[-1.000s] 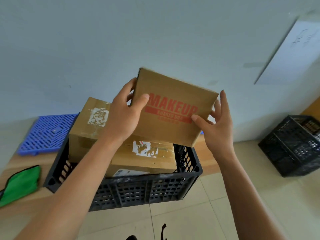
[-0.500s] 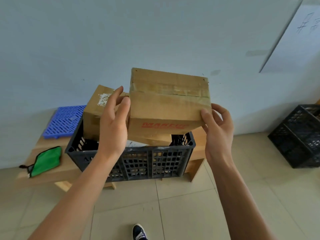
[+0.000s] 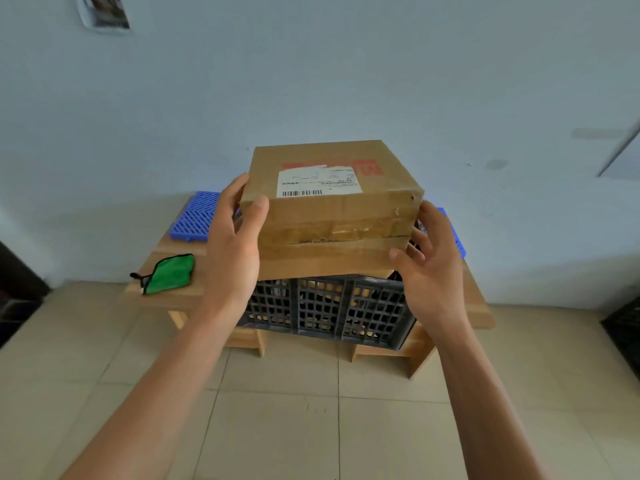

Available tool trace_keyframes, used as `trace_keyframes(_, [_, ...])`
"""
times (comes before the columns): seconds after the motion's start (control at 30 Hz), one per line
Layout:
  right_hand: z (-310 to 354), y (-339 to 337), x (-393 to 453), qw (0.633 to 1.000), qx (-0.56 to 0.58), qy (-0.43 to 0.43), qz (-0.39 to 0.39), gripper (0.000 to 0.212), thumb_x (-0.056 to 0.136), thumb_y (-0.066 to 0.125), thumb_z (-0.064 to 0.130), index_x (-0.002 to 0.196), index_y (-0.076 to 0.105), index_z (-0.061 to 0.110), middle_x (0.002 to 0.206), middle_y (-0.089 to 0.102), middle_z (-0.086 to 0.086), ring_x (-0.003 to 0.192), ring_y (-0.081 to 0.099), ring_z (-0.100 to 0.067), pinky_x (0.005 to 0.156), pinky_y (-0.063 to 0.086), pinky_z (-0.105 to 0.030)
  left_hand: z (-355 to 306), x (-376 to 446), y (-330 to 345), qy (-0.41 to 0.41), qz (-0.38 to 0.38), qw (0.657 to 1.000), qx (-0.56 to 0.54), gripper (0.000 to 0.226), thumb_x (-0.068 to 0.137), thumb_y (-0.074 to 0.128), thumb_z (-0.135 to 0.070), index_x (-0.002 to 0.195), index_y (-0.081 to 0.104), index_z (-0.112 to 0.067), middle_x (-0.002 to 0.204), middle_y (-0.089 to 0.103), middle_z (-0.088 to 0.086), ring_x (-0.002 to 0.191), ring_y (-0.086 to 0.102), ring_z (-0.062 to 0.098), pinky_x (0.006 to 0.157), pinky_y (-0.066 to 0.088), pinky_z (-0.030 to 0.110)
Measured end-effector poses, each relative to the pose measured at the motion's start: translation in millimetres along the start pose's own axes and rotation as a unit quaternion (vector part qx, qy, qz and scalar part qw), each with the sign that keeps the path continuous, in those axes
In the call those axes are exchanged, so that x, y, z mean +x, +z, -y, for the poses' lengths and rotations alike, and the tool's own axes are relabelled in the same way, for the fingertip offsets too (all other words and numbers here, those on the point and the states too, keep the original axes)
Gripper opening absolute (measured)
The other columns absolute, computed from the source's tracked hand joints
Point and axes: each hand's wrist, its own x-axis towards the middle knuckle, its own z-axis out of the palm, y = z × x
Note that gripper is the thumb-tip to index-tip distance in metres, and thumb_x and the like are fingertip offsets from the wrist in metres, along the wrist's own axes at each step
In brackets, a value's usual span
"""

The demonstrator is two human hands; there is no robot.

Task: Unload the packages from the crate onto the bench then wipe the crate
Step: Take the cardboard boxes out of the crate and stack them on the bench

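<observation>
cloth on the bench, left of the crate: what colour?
Green with black edging: the cloth, clearest in the head view.

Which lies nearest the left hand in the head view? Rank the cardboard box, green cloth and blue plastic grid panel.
1. Cardboard box: gripped by the left hand.
2. Blue plastic grid panel: behind the hand.
3. Green cloth: farther left on the bench.
</observation>
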Motion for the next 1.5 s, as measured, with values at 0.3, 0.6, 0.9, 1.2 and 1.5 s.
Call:
trace_keyframes(0.3, [28.1,69.3,-13.2,0.997,0.060,0.034,-0.027,0.050,0.090,0.068,0.052,0.133,0.051,0.032,0.125,0.067,0.010,0.115,0.066,-0.007,0.087,0.057,-0.024,-5.1,-22.9,-57.5,0.035,-0.051,0.998,0.017,0.041,0.096,0.065,-0.013,0.135,0.050,-0.011,0.117,0.069,-0.023,0.113,0.065,0.002,0.088,0.054,0.017])
trace_keyframes(0.6, [38.4,173.5,-39.7,0.991,0.083,0.096,-0.035,0.074,0.082,0.069,0.067,0.145,0.037,0.045,0.134,0.060,0.019,0.127,0.057,-0.006,0.107,0.047,-0.047,-1.0,-53.3,-144.8,0.020,-0.052,0.998,0.012,0.051,0.091,0.066,-0.009,0.137,0.048,-0.022,0.130,0.067,0.001,0.124,0.062,0.017,0.097,0.054,0.029])
trace_keyframes(0.9, [34.2,232.7,-63.5,0.992,0.067,0.095,-0.052,0.053,0.086,0.067,0.044,0.135,0.047,0.044,0.121,0.068,0.013,0.113,0.066,-0.011,0.097,0.055,-0.050,-7.8,-54.2,-235.9,-0.028,-0.044,0.996,0.071,0.054,0.085,0.070,-0.027,0.134,0.051,-0.039,0.125,0.063,-0.030,0.116,0.066,0.010,0.093,0.057,0.035])
trace_keyframes(1.2, [26.6,260.5,-81.4,0.992,0.083,0.095,0.012,0.044,0.091,0.064,0.035,0.133,0.052,0.035,0.120,0.070,0.005,0.109,0.069,-0.017,0.082,0.061,-0.036,-31.7,-9.9,-325.3,-0.038,-0.052,0.972,0.227,0.066,0.078,0.070,-0.059,0.138,0.050,-0.041,0.138,0.053,-0.026,0.129,0.050,-0.002,0.095,0.043,0.023])
trace_keyframes(1.5, [36.3,291.4,-94.5,0.994,0.058,0.078,0.056,0.043,0.091,0.066,0.032,0.133,0.055,0.031,0.124,0.069,0.003,0.116,0.067,-0.019,0.096,0.056,-0.051,-29.1,1.2,-358.9,-0.109,0.132,0.968,0.181,0.036,0.081,0.078,-0.039,0.116,0.071,-0.039,0.109,0.076,-0.012,0.099,0.073,0.010,0.093,0.057,0.041])
